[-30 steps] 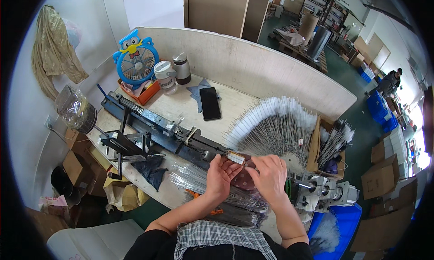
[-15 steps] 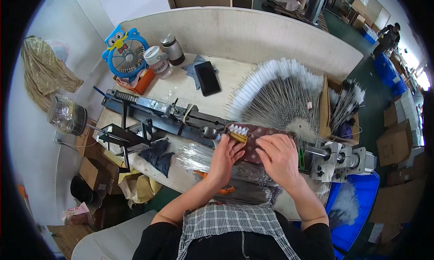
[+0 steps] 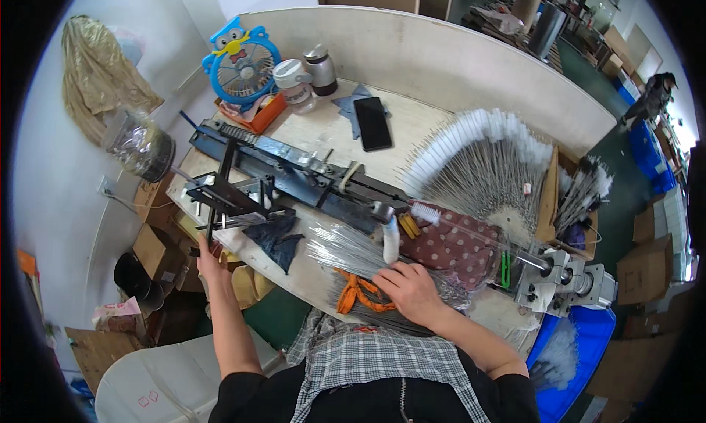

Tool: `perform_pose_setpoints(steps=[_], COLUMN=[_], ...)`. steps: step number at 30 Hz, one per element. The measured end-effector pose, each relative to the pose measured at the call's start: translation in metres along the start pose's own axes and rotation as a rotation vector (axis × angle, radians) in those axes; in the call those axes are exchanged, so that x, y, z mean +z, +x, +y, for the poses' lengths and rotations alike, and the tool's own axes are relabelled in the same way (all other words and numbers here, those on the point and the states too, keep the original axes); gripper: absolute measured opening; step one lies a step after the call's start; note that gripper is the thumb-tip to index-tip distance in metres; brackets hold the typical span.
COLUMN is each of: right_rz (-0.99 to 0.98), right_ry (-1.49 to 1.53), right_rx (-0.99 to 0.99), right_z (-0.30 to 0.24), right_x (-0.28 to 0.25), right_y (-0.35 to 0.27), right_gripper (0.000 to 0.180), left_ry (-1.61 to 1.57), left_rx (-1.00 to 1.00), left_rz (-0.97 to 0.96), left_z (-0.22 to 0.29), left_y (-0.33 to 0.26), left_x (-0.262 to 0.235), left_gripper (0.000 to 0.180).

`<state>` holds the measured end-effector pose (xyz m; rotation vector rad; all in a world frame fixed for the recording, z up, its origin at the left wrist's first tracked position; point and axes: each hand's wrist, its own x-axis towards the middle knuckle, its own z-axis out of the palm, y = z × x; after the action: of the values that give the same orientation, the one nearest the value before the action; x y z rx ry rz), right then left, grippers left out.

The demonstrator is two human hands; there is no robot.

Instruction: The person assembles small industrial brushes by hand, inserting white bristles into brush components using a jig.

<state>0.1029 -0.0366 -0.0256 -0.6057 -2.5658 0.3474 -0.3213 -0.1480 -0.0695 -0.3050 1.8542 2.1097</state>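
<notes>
The left hand [image 3: 204,251] grips the machine's black crank [image 3: 213,224] — best turned steadily — while the open right hand [image 3: 409,291] presses the wire bundle [image 3: 346,250] flat.

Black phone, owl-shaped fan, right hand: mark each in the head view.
black phone [image 3: 373,123], head view, middle of its dark screen
owl-shaped fan [image 3: 241,64], head view, centre of the round grille
right hand [image 3: 409,291], head view, back of the hand

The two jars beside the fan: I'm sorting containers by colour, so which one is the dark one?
The dark jar is the one farther from the fan; the white jar stands between them, touching the dark one.
</notes>
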Motion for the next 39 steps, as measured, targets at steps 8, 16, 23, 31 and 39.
perform_pose_setpoints(steps=[8, 16, 23, 31, 39], right_rz=[-0.139, -0.049, 0.096, 0.087, -0.061], right_ry=[-0.165, -0.069, 0.081, 0.020, -0.213], right_rx=[0.046, 0.167, 0.598, 0.572, 0.512], right_z=[0.023, 0.017, 0.038, 0.038, 0.033], right_x=[-0.021, -0.050, -0.072, -0.083, -0.093], right_y=[-0.042, -0.039, -0.055, -0.054, -0.048], right_gripper=[0.032, 0.030, 0.015, 0.011, 0.026], left_ry=[-0.260, 0.405, 0.606, 0.372, -0.251], left_rx=[-0.059, 0.146, 0.548, -0.429, -1.218], left_rz=[-0.396, -0.923, -0.995, -1.021, -1.161], left_z=[-0.058, -0.104, -0.069, -0.070, 0.038], left_y=[-0.040, -0.167, -0.210, -0.289, -0.272], left_x=[0.014, 0.076, 0.078, 0.145, 0.156], left_gripper=[0.026, 0.034, 0.034, 0.023, 0.047])
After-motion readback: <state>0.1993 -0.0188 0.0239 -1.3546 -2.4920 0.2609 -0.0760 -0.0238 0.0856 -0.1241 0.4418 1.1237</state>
